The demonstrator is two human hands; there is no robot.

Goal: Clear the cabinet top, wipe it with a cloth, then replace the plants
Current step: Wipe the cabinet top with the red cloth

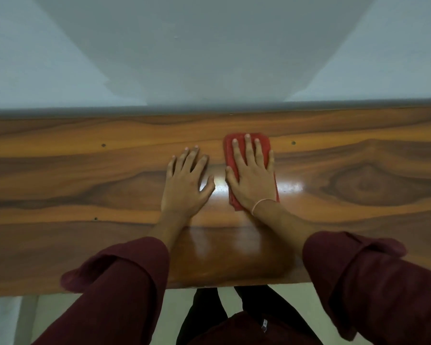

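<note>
The glossy wooden cabinet top [85,185] runs across the whole view. A folded red cloth [265,143] lies flat on it, right of centre. My right hand [253,175] presses flat on the cloth with fingers spread, covering most of it. My left hand [187,180] rests palm-down on the bare wood just left of the cloth, fingers apart and holding nothing. No plants are in view.
A pale wall [209,58] rises directly behind the cabinet's back edge. The cabinet's front edge [222,285] is near my body, with light floor [60,317] below. Small dark holes [103,145] dot the wood. Maroon sleeves cover both forearms.
</note>
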